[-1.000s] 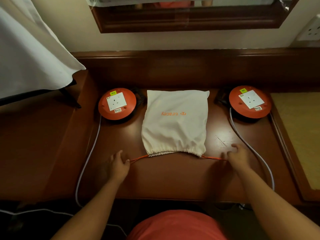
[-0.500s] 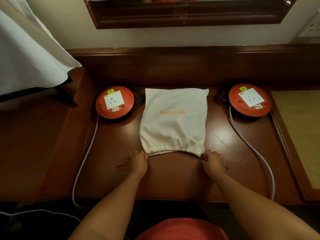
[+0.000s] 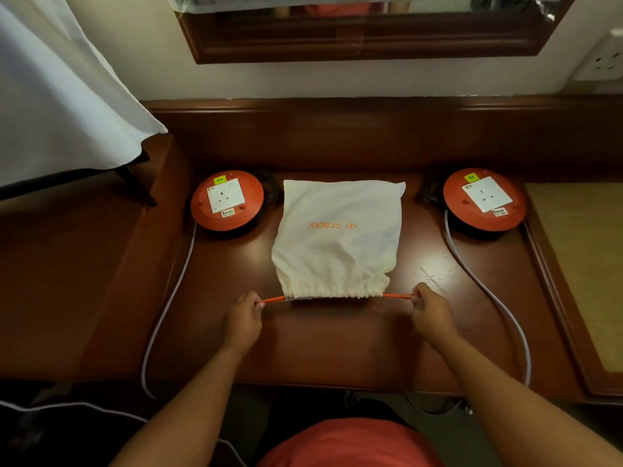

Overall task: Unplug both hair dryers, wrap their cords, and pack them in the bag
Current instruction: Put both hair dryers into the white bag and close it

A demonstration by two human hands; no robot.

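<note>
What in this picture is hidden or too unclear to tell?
Head view only:
- Inside the cloth bag: the fabric hides it, so the hair dryers cannot be confirmed.
- Where the white cables end: they drop past the desk edge into shadow.
- Small labels on the orange reels: too small to read.
- The mirror: cut off by the top edge.
- How each orange drawstring end lies: hidden inside the left hand and right hand.

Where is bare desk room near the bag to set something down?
Free: the strip between the bag mouth and the near desk edge, behind both hands. Crowded: each side gap, between bag and left reel or right reel, with white cables trailing forward.
</note>
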